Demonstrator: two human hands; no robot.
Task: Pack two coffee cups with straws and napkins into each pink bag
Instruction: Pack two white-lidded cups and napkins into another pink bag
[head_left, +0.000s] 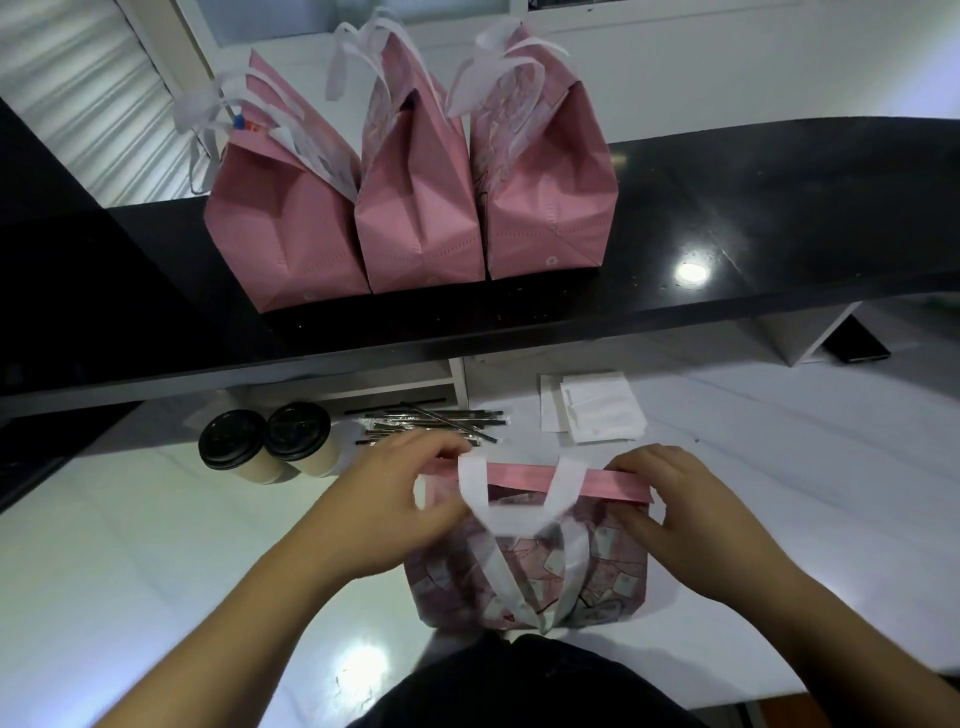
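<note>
A pink patterned bag (613, 571) with white handles lies flat on the white counter in front of me. My left hand (400, 499) pinches its top edge at the left corner. My right hand (675, 504) pinches the same pink rim at the right corner. Two coffee cups (265, 441) with black lids stand side by side to the left. Behind my left hand lies a pile of wrapped straws (436, 422). White napkins (592, 408) sit stacked behind the bag.
Three upright pink bags (415, 208) with white handles stand in a row on the raised black shelf (727, 218) beyond the counter. The shelf's front edge overhangs the back of the white counter (156, 545).
</note>
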